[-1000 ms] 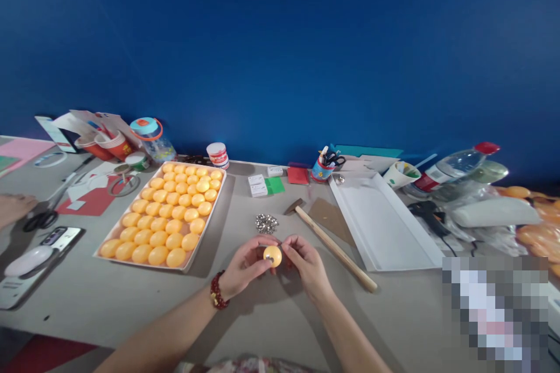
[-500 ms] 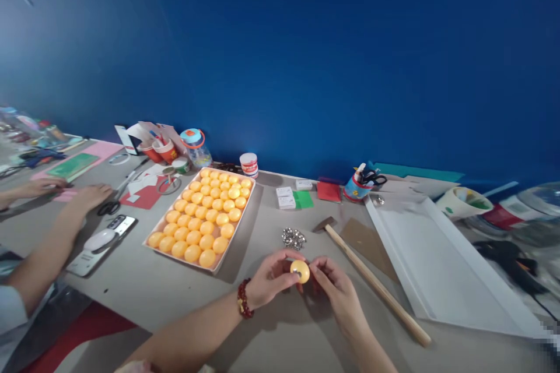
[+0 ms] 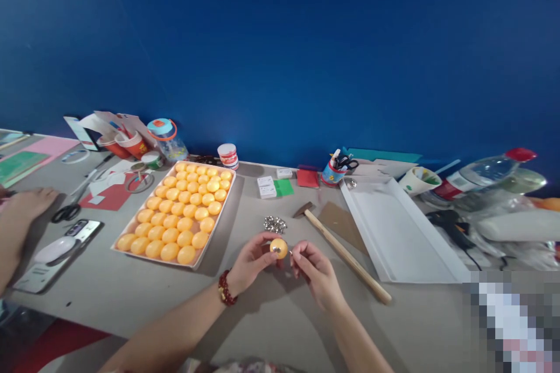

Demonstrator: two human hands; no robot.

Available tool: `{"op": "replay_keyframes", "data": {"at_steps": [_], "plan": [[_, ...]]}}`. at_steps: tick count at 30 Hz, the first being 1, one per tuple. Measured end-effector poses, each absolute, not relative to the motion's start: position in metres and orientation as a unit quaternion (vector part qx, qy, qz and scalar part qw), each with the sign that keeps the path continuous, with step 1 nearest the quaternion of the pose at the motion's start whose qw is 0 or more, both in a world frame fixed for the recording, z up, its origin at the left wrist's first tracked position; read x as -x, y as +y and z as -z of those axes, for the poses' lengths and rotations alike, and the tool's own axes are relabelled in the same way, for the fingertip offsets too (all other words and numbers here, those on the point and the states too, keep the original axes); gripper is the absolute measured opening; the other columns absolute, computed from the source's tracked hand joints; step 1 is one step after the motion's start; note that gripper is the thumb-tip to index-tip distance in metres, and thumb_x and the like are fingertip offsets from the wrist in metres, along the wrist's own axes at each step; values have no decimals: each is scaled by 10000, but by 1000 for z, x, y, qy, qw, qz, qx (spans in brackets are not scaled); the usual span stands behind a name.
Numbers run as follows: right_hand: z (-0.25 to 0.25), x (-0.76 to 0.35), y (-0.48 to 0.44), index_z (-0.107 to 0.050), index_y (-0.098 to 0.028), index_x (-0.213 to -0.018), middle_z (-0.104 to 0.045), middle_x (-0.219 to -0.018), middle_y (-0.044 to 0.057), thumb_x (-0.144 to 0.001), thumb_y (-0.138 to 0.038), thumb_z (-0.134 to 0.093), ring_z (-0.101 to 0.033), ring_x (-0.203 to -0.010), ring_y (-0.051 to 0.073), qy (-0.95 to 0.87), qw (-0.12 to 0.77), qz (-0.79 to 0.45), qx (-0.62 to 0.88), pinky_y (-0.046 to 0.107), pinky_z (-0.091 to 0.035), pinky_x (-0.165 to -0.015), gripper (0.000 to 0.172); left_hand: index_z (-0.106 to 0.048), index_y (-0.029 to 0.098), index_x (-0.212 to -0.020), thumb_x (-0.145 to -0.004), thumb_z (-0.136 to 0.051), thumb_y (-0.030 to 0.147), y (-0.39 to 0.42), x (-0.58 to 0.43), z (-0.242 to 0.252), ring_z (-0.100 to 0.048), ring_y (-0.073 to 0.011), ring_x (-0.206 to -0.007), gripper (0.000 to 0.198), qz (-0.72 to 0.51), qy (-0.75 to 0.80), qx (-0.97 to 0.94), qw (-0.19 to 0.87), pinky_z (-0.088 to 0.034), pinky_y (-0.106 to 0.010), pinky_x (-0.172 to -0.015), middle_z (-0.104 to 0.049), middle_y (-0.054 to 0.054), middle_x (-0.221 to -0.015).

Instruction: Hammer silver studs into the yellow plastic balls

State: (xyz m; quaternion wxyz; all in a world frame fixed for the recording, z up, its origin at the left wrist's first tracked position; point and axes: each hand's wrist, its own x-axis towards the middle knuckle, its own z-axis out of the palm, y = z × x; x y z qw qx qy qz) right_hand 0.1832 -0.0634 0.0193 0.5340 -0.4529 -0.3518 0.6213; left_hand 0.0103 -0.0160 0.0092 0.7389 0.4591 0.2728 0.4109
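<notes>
Grey bench (image 3: 266, 326), big blue wall (image 3: 280, 58) behind. Left hand's (image 3: 249, 265) got its fingers wrapped round a glossy orange plastic-looking ball (image 3: 282, 244) with a silvery metal bit (image 3: 276, 250) on it. Round, so no long axis. It's at nine o'clock from the right hand's (image 3: 317, 277) fingertips, just apart; those are pinched together, can't tell on what. Shiny silver metal pile (image 3: 275, 224) at twelve.

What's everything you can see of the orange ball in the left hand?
The orange ball is round and smooth, and looks like plastic. A small silvery piece shows on its near side, by the thumb, too small to make out. The left hand holds it between thumb and fingers over the grey table. The right hand is just beside it, apparently not touching. Its far side is hidden.
</notes>
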Motion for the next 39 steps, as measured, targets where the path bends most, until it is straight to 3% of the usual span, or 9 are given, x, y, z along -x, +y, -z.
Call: {"op": "replay_keyframes", "data": {"at_steps": [39], "plan": [[-29, -181, -65, -585, -186, -756, -558, -629, -19, -773, -517, -695, -487, -554, 108, -404, 491, -615, 467, 238, -403, -555, 349, -654, 188, -1151, -783, -732, 293, -17, -8, -13, -645, -167, -782, 391, -395, 284, -474, 735, -521, -299, -740, -707, -65, -931]]}}
